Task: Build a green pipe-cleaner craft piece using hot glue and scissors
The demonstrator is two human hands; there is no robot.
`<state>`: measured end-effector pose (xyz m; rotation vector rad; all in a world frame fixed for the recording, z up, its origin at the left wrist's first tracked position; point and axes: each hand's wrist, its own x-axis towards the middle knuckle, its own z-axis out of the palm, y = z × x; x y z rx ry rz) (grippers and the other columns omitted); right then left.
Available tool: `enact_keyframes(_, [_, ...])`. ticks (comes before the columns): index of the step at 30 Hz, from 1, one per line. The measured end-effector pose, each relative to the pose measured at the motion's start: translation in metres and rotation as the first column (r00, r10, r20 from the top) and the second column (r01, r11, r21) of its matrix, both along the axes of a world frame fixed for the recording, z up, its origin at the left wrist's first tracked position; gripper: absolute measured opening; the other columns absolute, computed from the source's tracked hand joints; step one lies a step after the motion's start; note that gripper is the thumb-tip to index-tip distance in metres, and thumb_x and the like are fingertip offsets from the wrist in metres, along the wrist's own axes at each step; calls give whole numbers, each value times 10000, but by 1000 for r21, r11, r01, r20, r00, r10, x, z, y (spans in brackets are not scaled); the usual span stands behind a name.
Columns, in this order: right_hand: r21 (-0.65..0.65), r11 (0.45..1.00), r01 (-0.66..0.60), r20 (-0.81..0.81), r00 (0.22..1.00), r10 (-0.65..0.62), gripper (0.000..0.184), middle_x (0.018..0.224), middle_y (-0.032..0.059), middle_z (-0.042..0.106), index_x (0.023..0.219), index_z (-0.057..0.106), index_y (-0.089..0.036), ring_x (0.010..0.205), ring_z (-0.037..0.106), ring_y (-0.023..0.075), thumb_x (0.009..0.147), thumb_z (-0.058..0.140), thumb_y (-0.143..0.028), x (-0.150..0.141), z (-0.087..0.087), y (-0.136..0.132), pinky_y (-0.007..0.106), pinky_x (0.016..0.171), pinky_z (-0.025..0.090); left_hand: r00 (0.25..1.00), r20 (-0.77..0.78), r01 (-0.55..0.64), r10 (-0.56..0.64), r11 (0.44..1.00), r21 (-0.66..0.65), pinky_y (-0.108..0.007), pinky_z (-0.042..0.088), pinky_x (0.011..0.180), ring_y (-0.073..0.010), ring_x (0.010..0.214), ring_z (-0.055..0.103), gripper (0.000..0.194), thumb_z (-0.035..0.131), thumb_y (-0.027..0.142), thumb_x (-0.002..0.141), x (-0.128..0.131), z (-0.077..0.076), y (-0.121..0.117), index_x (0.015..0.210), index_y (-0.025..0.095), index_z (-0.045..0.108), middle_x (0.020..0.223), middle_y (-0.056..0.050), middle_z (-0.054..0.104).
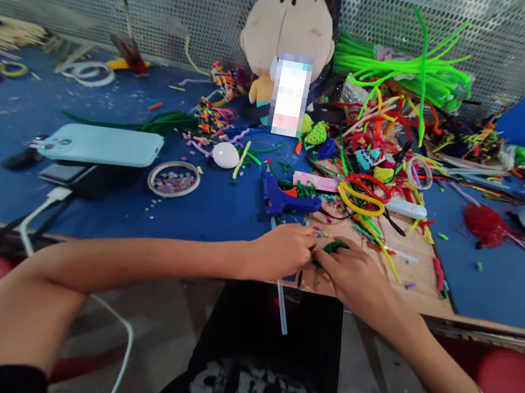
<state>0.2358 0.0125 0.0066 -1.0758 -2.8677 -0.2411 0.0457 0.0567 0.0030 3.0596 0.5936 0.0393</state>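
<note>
My right hand (357, 275) is closed around a small dark green fuzzy piece (333, 247), seemingly pipe cleaner, above the front edge of the table. Right beside it, my left hand (284, 252) has its fingers curled in towards that piece; what its fingertips pinch is hidden. Just beyond my left hand lies a blue hot glue gun (283, 200). From its rear, a clear glue stick (282, 308) runs under my left hand and sticks out past the table edge.
Scissors (362, 197) and a heap of coloured pipe cleaners (382, 119) lie behind my hands. A plush doll (288, 25) sits at the back with a blurred screen before it. Leftward are a light blue phone (103, 145) and a round tray of beads (177, 164).
</note>
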Motion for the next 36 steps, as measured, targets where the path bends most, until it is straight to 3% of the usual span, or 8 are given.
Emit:
enact_keyframes(4, [35, 999, -41, -93, 995, 44, 215, 789, 84, 722, 995, 644, -124, 736, 663, 192, 833, 514, -67, 5, -4, -1, 336, 818, 522, 997, 52, 53, -56, 997, 54, -342, 479, 770, -206, 857, 627, 227, 531, 195, 904, -1, -3, 1, 761, 143, 700, 828, -72, 682])
enact_keyframes(14, [-96, 995, 23, -252, 967, -46, 255, 1027, 73, 742, 1072, 669, -202, 958, 684, 203, 855, 551, -138, 21, -1, -2, 312, 795, 545, 996, 88, 22, -32, 993, 115, -308, 468, 746, -187, 823, 636, 289, 477, 225, 944, 0, -6, -3, 764, 135, 685, 797, -57, 681])
enact_keyframes(21, [-278, 959, 61, -400, 900, -173, 304, 1051, 52, 741, 1091, 666, -231, 1000, 687, 202, 832, 563, -109, 22, 0, 3, 330, 852, 543, 984, 178, -11, 22, 998, -64, -307, 498, 847, -186, 921, 656, 161, 578, 224, 894, 2, -5, 2, 863, 128, 703, 918, -60, 720])
enact_keyframes(24, [-498, 867, 4, -626, 690, -363, 294, 1102, 75, 716, 1117, 626, -206, 999, 686, 203, 825, 597, -180, 21, 8, 10, 347, 844, 552, 940, 321, -56, 114, 982, -183, -279, 497, 868, -162, 969, 649, 141, 585, 205, 892, -1, -3, 5, 915, 145, 711, 966, -54, 724])
enact_keyframes(26, [-650, 749, -124, -692, 504, -517, 256, 1088, 90, 715, 1076, 620, -188, 907, 702, 191, 833, 615, -268, 19, 13, 16, 341, 772, 569, 896, 396, -101, 201, 961, -258, -253, 497, 816, -144, 918, 647, 137, 592, 216, 891, -4, 1, 6, 931, 157, 709, 916, -37, 717])
enact_keyframes(28, [-747, 619, -241, -659, 393, -642, 237, 1052, 90, 722, 1017, 629, -182, 818, 701, 168, 828, 635, -323, 18, 16, 20, 314, 706, 571, 859, 434, -135, 272, 938, -320, -230, 485, 749, -127, 832, 637, 115, 616, 229, 877, -6, 4, 6, 887, 149, 697, 842, -17, 700])
enact_keyframes(31, [-806, 499, -319, -589, 350, -728, 223, 1028, 85, 721, 930, 652, -179, 763, 684, 144, 792, 680, -351, 17, 17, 23, 278, 652, 553, 819, 472, -149, 326, 916, -373, -217, 468, 711, -111, 772, 615, 117, 634, 253, 864, -7, 7, 5, 862, 142, 671, 817, -2, 685])
enact_keyframes(36, [-850, 456, -265, -527, 406, -747, 243, 828, 20, 692, 883, 635, -176, 635, 630, 122, 714, 732, -321, 16, 19, 27, 261, 579, 507, 849, 452, -131, 274, 938, -322, -240, 471, 755, -129, 827, 623, 164, 560, 255, 912, -5, 0, 9, 880, 147, 680, 852, -20, 691])
